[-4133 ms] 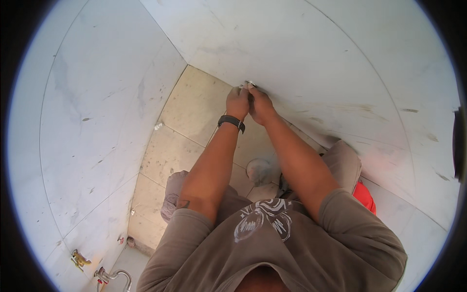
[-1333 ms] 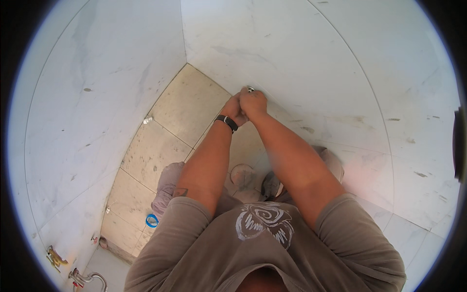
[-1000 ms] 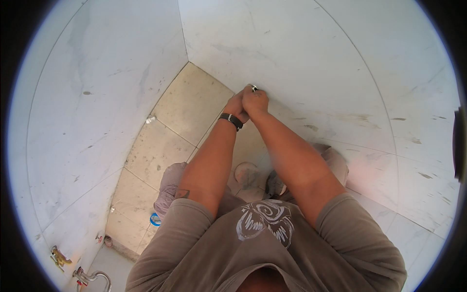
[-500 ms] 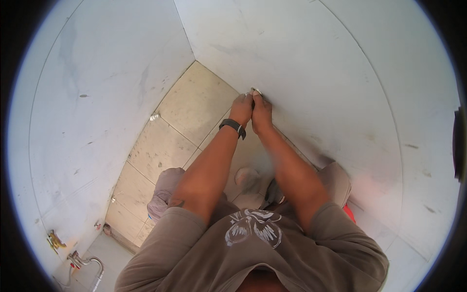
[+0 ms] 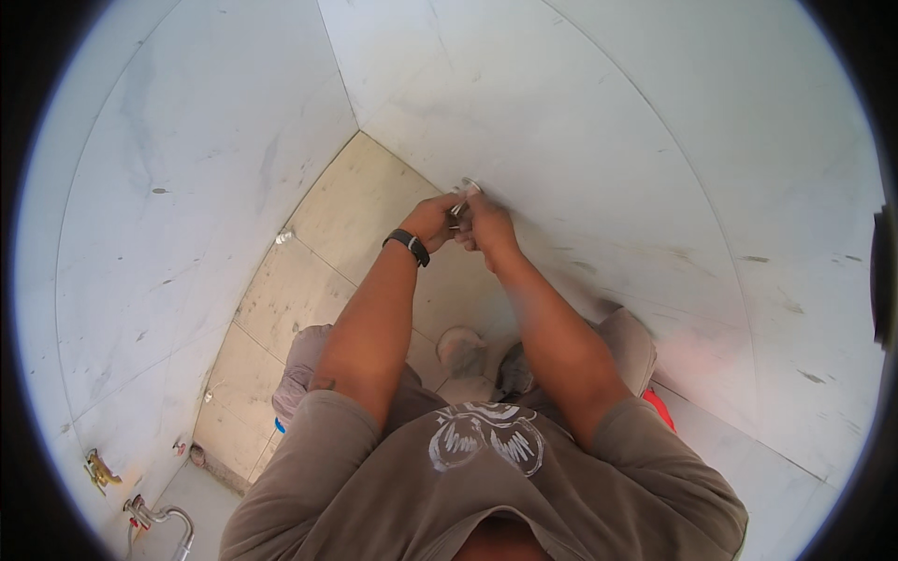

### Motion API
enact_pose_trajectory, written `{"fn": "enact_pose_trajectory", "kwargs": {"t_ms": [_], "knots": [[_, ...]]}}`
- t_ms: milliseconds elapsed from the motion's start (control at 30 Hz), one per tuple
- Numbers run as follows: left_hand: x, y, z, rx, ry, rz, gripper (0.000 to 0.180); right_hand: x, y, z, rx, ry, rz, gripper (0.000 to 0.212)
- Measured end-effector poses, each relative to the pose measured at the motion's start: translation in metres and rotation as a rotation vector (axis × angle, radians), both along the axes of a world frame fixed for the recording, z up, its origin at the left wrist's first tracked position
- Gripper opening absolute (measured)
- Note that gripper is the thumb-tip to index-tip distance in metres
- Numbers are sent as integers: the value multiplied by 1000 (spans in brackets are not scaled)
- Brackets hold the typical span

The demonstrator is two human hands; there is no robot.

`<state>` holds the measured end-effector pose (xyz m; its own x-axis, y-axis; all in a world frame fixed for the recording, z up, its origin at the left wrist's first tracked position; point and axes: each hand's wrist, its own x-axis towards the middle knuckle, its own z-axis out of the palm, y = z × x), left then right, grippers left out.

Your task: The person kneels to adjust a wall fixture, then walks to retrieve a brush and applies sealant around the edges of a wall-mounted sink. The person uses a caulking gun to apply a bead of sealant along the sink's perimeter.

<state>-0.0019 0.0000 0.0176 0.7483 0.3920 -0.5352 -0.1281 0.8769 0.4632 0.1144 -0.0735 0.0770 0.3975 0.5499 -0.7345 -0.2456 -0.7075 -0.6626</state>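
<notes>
A small shiny metal pipe fitting [image 5: 458, 209] sits low at the right-hand wall, with a round metal flange [image 5: 471, 185] against the wall behind it. My left hand [image 5: 432, 222], a dark watch strap [image 5: 408, 245] on its wrist, closes its fingers on the fitting from the left. From the right, my right hand [image 5: 492, 230] is wrapped round it with the thumb toward the flange. The fingers hide most of the fitting, so its full shape is not visible.
Pale walls [image 5: 599, 159] meet at a corner ahead, above dusty cream floor tiles [image 5: 346, 210]. A round pale object [image 5: 462, 352] is on the floor between my legs. A brass valve [image 5: 101, 469] and a chrome tap [image 5: 164, 514] stick out of the left wall. Something red [image 5: 659, 409] lies beside my right leg.
Both hands have shifted slightly left and nearer, and have spread apart a little. More of the metal fitting shows between them now. The view has tilted slightly.
</notes>
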Motion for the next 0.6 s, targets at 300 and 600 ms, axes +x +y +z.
{"fn": "enact_pose_trajectory", "kwargs": {"t_ms": [300, 600], "knots": [[-5, 40, -15, 28, 13, -323, 28, 2, -14, 10, -2, -179, 63, 52], [-5, 30, -24, -7, -69, -223, 27, -31, 24, 0, -4, -203, -257, 51]]}}
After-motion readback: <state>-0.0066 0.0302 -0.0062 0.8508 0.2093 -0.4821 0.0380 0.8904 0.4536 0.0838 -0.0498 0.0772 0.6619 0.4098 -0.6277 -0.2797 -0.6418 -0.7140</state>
